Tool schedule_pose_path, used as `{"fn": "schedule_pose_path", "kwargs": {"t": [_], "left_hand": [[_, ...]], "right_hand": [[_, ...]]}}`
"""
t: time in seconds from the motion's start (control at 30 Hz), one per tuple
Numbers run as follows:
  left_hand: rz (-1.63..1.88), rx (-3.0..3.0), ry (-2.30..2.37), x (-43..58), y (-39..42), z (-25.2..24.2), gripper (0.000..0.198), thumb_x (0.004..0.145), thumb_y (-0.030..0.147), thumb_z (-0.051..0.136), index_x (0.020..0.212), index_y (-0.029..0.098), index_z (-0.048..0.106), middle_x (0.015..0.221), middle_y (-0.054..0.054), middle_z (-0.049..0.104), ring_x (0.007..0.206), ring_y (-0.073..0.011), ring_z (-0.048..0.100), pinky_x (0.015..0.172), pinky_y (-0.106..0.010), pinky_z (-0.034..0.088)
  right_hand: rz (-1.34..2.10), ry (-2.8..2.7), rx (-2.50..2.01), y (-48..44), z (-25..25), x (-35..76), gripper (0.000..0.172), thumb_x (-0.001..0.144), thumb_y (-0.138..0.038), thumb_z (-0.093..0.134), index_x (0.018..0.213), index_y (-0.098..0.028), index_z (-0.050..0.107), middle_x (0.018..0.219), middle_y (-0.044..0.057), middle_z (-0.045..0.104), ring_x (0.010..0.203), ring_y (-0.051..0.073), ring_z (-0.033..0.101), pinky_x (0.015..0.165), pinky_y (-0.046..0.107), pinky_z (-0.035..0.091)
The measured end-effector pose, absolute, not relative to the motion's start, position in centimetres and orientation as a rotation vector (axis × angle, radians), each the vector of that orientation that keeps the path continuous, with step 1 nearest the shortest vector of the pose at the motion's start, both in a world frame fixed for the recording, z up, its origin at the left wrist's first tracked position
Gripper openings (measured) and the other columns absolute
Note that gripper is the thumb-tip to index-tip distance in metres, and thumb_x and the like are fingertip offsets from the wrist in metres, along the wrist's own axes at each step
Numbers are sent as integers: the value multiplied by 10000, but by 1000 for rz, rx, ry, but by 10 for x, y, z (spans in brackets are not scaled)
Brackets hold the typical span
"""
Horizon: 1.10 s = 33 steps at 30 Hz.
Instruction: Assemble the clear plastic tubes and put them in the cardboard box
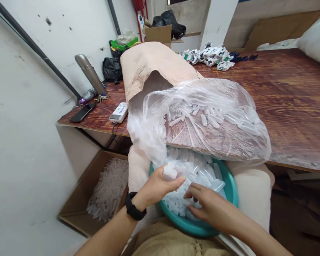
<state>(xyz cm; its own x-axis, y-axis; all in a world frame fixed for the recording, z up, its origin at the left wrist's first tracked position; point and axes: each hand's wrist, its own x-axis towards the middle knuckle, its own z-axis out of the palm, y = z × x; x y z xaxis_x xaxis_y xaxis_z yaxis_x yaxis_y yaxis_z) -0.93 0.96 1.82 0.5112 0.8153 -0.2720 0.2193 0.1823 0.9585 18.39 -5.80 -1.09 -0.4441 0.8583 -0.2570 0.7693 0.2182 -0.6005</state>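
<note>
My left grip (158, 185) wraps round frosted-white plastic tubes (170, 172); at its four o'clock, my half-curled right grip (204, 202), catch unclear to me, sits nearer the loose tubes (176, 207), axes mixed.

Looking forward and down from a head-worn position; framing the teal basin (233, 190) closely at near centre; covering the table (288, 83) farther off and the wall (18, 142) at left.

Reading no words, brands or numbers anywhere, and making out only small blue print (122, 110) on the upper face of the white device (118, 112), looking too blurred for telling its letters.
</note>
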Motion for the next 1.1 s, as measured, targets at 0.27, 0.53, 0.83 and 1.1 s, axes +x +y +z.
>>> {"fn": "schedule_pose_path", "kwargs": {"t": [0.27,0.53,0.83,1.1], "left_hand": [[699,697,809,-6,-4,15,450,682,404,848,970,141,624,853,-54,715,705,-189,703,553,-240,488],[962,505,858,8,-26,18,507,709,321,862,1099,197,564,941,-62,771,907,-183,712,855,-285,487],[1077,723,789,7,-39,15,289,827,239,771,1016,219,553,973,-45,767,1104,-217,666,977,-360,456],[1048,733,801,10,-44,15,298,813,263,781,1001,210,557,1001,-56,752,1057,-238,689,929,-376,491]], "right_hand": [[933,-1446,-1373,-76,-26,183,145,897,-319,647,992,-249,731,1050,73,656,935,201,685,739,263,591],[800,-1213,-1289,-85,-7,152,181,861,-234,713,1023,-302,757,989,24,662,760,122,688,633,156,587],[565,-1327,-1376,-88,-6,150,202,889,-265,697,1090,-286,699,981,23,714,796,149,696,712,223,601],[699,-1300,-1441,-94,-6,156,140,987,-361,545,1064,-258,599,757,-12,679,631,144,673,566,210,566]]}}
